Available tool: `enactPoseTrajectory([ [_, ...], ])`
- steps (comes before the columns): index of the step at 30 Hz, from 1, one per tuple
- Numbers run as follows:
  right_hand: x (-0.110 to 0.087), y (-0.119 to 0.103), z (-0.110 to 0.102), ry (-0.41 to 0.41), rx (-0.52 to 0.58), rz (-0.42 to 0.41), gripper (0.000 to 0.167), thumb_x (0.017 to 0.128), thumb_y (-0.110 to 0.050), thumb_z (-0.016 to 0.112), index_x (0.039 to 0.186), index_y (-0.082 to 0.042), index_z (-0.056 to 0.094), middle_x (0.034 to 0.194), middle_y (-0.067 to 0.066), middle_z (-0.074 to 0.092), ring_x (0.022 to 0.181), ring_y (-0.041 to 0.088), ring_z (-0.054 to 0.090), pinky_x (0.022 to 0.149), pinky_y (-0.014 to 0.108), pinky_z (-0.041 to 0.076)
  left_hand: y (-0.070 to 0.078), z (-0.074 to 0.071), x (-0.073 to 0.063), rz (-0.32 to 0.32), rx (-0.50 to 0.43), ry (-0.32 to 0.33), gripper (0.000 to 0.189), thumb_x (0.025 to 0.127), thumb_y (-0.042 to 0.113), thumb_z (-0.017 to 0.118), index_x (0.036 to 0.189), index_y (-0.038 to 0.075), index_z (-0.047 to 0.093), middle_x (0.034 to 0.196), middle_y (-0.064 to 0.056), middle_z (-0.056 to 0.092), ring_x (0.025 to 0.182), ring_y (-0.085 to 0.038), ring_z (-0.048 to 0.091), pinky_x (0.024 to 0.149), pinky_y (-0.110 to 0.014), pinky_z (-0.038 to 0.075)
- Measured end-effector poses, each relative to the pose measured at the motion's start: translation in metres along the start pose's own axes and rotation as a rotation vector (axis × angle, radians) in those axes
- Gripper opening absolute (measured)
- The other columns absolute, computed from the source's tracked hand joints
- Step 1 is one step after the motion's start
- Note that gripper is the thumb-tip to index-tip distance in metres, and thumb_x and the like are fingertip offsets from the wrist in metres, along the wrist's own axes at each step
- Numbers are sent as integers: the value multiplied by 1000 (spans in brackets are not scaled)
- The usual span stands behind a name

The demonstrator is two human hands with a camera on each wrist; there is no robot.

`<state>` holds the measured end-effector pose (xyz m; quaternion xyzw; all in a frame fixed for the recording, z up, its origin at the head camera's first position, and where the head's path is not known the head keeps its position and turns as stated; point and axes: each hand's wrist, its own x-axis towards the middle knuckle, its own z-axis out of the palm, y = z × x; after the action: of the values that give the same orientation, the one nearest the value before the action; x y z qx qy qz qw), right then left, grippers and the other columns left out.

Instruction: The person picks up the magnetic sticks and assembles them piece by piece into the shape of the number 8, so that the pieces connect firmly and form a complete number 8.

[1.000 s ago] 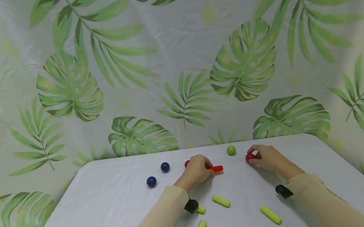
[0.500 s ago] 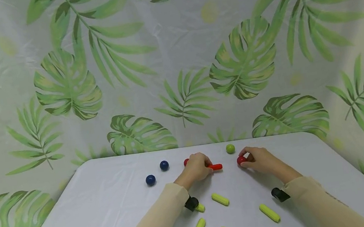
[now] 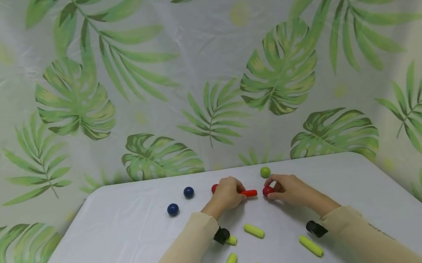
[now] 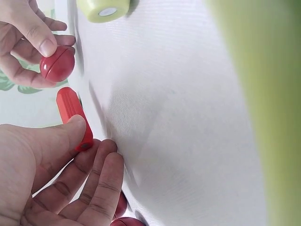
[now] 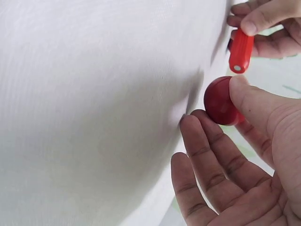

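Observation:
Between thumb and fingers, my left hand (image 3: 228,193) pinches a short red ribbed stick (image 4: 74,117) near one end; the other end sticks out toward the right. My right hand (image 3: 291,190) holds a glossy red ball (image 5: 221,101) by thumb and fingertips, a small gap from the stick's free end. A pale dot shows on that end (image 5: 237,68) of the stick. Partly hidden behind my left hand is another red ball (image 3: 214,188); the left wrist view has two red balls (image 4: 128,221) below the fingers. A green ball (image 3: 265,172) sits just beyond my right hand.
Two dark blue balls (image 3: 188,192) lie left of my left hand on the white table (image 3: 129,243). Several yellow-green sticks (image 3: 254,231) are scattered nearer me, one partly behind the left wrist camera (image 3: 222,235). A leaf-patterned cloth (image 3: 200,60) hangs behind the table's far edge.
My right hand has moved left with the red ball, closing most of the distance to the red stick. My left hand has stayed in place, holding the stick.

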<state>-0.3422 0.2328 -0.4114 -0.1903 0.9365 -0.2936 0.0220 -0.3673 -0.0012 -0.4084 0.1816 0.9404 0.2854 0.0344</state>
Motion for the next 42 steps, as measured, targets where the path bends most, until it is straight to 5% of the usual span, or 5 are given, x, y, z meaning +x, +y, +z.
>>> enactPoseTrajectory([
  [42, 3, -10, 8, -20, -8, 27, 24, 98, -16, 80, 119, -10, 69, 94, 1, 76, 82, 12, 64, 75, 32, 54, 1, 2, 0, 52, 54, -2, 7, 94, 11, 83, 99, 8, 81, 90, -1, 72, 83, -13, 56, 81, -30, 51],
])
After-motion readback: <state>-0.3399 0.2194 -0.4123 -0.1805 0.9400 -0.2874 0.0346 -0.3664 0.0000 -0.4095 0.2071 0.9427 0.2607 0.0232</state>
